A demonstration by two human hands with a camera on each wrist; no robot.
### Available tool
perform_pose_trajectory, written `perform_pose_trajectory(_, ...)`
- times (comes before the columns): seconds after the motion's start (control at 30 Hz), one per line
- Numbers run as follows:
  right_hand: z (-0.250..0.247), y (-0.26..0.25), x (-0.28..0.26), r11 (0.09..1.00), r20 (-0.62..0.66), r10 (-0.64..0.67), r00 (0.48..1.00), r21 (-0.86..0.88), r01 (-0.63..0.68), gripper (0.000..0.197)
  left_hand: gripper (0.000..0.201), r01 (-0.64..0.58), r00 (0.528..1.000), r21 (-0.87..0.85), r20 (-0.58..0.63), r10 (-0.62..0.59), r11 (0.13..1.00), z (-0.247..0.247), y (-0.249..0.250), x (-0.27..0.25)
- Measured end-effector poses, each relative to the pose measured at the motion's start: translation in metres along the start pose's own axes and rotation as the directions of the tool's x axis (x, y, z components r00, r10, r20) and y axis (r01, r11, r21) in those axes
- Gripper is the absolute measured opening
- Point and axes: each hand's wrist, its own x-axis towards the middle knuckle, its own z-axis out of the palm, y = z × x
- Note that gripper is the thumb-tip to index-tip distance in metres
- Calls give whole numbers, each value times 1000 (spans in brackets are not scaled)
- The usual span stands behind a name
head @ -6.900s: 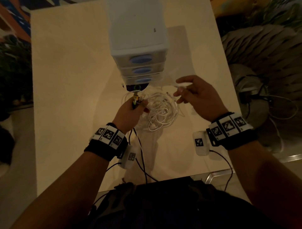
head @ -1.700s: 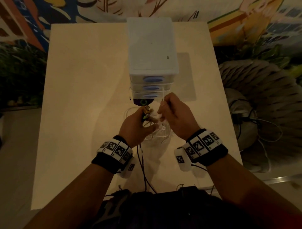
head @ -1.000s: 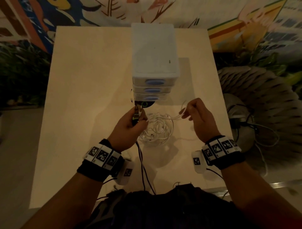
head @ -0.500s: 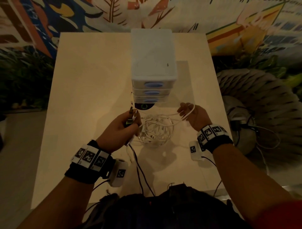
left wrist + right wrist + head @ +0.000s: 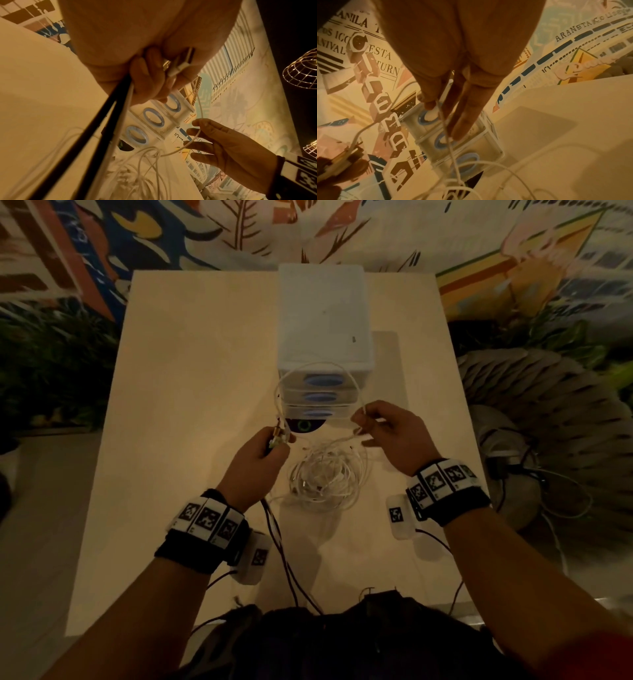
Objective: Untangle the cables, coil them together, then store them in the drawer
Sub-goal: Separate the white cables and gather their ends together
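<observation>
A tangle of white cables (image 5: pixel 325 477) lies on the beige table (image 5: pixel 191 405), just in front of the white three-drawer unit (image 5: pixel 323 320). All three drawers (image 5: pixel 152 119) look closed. My left hand (image 5: pixel 279 440) grips a bunch of cable plugs (image 5: pixel 180 65), with two black cables (image 5: pixel 281 542) trailing from it toward my body. My right hand (image 5: pixel 359 422) pinches one white strand (image 5: pixel 447 129). That strand rises in a tall loop (image 5: pixel 318 365) between both hands, in front of the drawer fronts (image 5: pixel 453 135).
A dark round device with a green ring (image 5: pixel 303 426) sits at the foot of the drawer unit. A grey ribbed seat (image 5: pixel 548 422) and loose floor cables (image 5: pixel 561 508) are off the table's right edge. A painted wall (image 5: pixel 205 231) runs behind.
My right hand has come back toward the left hand and risen, drawing a white strand into a tall loop before the drawers. The left hand keeps hold of the plugs.
</observation>
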Motion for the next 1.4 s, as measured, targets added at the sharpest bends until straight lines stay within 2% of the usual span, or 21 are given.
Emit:
perform_pose_trajectory(0.07,3,-4,-2,997,25,30,999,64,-31,11,12,-44,999,68,18,43,997,3,2,2)
perform_pose_trajectory(0.17,8,-14,-1,993,2,5,1000,122,-5,8,28,-104,992,94,79,97,990,12,9,3)
perform_pose_trajectory(0.3,14,-31,1,990,22,-66,998,126,63,9,39,-140,986,86,108,130,986,33,17,7)
perform_pose_trajectory(0.37,19,-37,0,988,53,-95,994,125,88,10,38,-168,982,130,103,155,977,43,18,9)
perform_pose_trajectory(0.47,25,-39,-1,983,75,-126,989,144,114,8,25,-197,980,195,78,185,961,50,21,11)
perform_pose_trajectory(0.6,23,-21,-4,961,-27,-93,995,258,97,19,30,-162,986,173,55,154,972,45,19,13)
perform_pose_trajectory(0.67,25,-6,-7,988,-5,-52,999,146,52,16,26,-128,991,94,37,125,987,41,20,11)
perform_pose_trajectory(0.73,34,10,-11,988,141,-43,989,-140,63,16,19,-129,990,-13,56,129,992,37,25,7)
perform_pose_trajectory(0.8,45,18,-11,945,246,-30,969,-309,108,19,14,-168,978,-94,113,178,981,34,29,3)
perform_pose_trajectory(0.93,51,17,0,908,248,-108,963,-370,197,26,15,-208,953,-239,167,251,948,28,29,-3)
perform_pose_trajectory(0.97,51,18,2,872,255,-141,957,-425,242,28,17,-191,959,-278,151,239,941,26,28,-3)
perform_pose_trajectory(1.03,53,17,4,724,292,-203,935,-598,344,36,27,-151,973,-351,112,201,924,23,27,-2)
perform_pose_trajectory(1.07,55,15,3,668,303,-245,921,-636,386,38,31,-133,977,-376,104,185,917,22,26,-1)
perform_pose_trajectory(1.1,57,14,2,650,304,-289,908,-634,419,39,35,-121,980,-387,102,173,914,21,26,0)
perform_pose_trajectory(1.2,60,11,2,680,250,-370,895,-584,444,35,36,-125,981,-393,91,174,911,18,23,1)
perform_pose_trajectory(1.3,54,8,0,845,145,-258,955,-445,296,25,33,-133,987,-376,36,158,917,12,18,2)
perform_pose_trajectory(1.33,51,5,0,871,140,-222,965,-416,261,22,33,-135,988,-363,20,152,922,10,16,2)
perform_pose_trajectory(1.4,49,0,-3,876,157,-243,957,-389,286,19,32,-139,989,-352,7,151,926,9,14,2)
